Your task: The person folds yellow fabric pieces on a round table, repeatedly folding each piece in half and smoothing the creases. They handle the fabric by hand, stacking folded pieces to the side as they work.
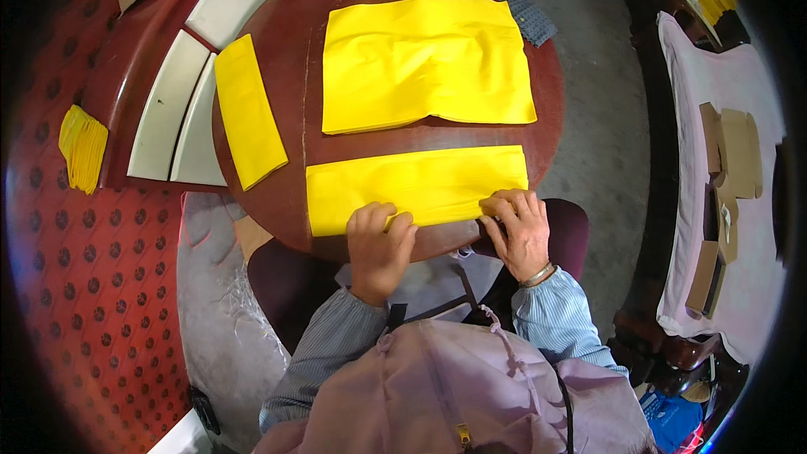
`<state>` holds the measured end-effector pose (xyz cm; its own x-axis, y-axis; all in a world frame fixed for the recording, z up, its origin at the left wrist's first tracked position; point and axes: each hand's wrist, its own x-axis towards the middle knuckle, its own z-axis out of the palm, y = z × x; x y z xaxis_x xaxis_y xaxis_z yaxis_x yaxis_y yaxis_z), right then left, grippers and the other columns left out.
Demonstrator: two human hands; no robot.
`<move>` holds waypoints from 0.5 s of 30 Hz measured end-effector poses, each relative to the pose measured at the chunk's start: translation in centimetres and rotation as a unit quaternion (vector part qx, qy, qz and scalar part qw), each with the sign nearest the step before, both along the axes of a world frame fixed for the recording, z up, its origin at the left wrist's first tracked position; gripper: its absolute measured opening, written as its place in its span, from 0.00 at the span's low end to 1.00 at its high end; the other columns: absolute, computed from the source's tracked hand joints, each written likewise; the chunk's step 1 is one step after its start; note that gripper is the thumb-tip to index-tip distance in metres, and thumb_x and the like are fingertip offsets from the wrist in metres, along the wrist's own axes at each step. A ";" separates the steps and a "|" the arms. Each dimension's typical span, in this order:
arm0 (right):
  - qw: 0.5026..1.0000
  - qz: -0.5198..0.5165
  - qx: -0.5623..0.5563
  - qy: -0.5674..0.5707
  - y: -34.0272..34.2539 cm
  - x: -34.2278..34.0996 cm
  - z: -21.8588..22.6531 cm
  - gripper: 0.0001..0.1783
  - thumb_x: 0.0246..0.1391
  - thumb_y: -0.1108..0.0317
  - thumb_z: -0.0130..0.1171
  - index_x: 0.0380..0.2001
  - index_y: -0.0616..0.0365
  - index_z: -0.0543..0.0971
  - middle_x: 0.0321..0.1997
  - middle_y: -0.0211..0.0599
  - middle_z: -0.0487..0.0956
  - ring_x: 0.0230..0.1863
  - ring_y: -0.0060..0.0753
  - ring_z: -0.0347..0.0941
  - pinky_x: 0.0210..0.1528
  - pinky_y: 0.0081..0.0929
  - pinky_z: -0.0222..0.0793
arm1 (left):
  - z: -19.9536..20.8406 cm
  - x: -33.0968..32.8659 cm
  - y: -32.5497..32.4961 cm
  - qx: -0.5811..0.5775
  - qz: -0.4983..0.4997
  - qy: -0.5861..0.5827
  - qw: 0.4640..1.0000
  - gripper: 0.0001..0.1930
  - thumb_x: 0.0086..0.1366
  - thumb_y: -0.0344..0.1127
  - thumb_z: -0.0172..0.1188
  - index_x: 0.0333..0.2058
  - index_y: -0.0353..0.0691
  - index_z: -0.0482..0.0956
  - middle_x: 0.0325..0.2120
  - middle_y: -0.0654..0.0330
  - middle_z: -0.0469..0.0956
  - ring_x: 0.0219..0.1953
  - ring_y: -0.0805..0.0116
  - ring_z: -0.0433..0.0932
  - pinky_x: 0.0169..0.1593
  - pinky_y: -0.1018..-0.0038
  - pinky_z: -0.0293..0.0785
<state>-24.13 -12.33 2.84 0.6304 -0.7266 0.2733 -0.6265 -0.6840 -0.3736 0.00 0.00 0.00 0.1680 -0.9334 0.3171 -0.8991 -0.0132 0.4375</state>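
While the left hand (378, 248) and the right hand (521, 231) rest along its near edge, a long yellow strip (416, 176) lies across the near part of the round table (269, 25). The step in hand appears to be straightening or creasing that edge, with the person working at two places at once. The next move seems to call for light, even pressure drawn along the edge, the far side being kept square so that the layers do not slip.

The left hand is loosely curled, fingertips down on the strip left of its middle; whether it pinches any of the material cannot be told. The right hand bends over the near right corner, close to the table's rim, its thumb a little apart from the fingers; the angle hides whether the edge is caught between them.

The strip is bright, plain yellow and much longer than it is deep, with faint lines running lengthwise that suggest several layers. It looks soft and pliable, slightly rumpled near the fingers and flatter toward the table's centre. A larger yellow stack (424, 63) with a wavy top covers the table's far part, and a narrow yellow piece (250, 113) lies slantwise at its left side.
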 end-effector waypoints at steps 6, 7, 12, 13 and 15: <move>0.999 -0.010 -0.030 -0.003 -0.2 0.8 0.0 0.18 0.60 0.65 0.70 0.53 0.48 0.87 0.47 0.34 0.82 0.49 0.43 0.76 0.51 0.42 0.68 | 0.7 0.0 -1.9 -0.013 0.024 -0.002 1.000 0.17 0.65 0.37 0.71 0.51 0.43 0.83 0.46 0.56 0.78 0.50 0.51 0.77 0.53 0.55 0.71; 0.999 -0.014 -0.034 -0.007 -0.3 1.0 -0.1 0.17 0.59 0.65 0.70 0.52 0.48 0.87 0.46 0.34 0.82 0.49 0.43 0.76 0.51 0.42 0.68 | 0.7 0.2 -2.2 -0.011 0.031 -0.002 0.999 0.18 0.65 0.37 0.71 0.53 0.44 0.83 0.46 0.56 0.78 0.50 0.52 0.77 0.53 0.55 0.71; 0.998 -0.053 -0.039 0.008 -0.6 0.6 -0.5 0.16 0.58 0.66 0.72 0.50 0.51 0.88 0.43 0.37 0.81 0.48 0.44 0.75 0.50 0.43 0.69 | 0.4 1.0 -3.1 0.032 0.088 -0.004 0.996 0.25 0.68 0.40 0.71 0.62 0.42 0.79 0.50 0.52 0.77 0.52 0.52 0.77 0.55 0.57 0.72; 0.997 -0.060 -0.040 0.007 -0.7 0.4 -0.6 0.16 0.58 0.66 0.72 0.50 0.52 0.88 0.43 0.37 0.81 0.48 0.44 0.75 0.50 0.43 0.70 | 0.3 1.2 -3.2 0.040 0.106 -0.003 0.994 0.26 0.68 0.40 0.71 0.63 0.41 0.78 0.51 0.51 0.77 0.53 0.52 0.76 0.56 0.57 0.72; 0.996 -0.078 -0.051 0.006 -1.0 0.1 -0.8 0.15 0.59 0.67 0.72 0.49 0.53 0.88 0.42 0.38 0.80 0.48 0.44 0.75 0.50 0.42 0.71 | 0.2 1.8 -2.9 0.033 0.131 -0.013 0.991 0.28 0.69 0.41 0.72 0.64 0.40 0.77 0.54 0.49 0.76 0.55 0.50 0.76 0.57 0.56 0.72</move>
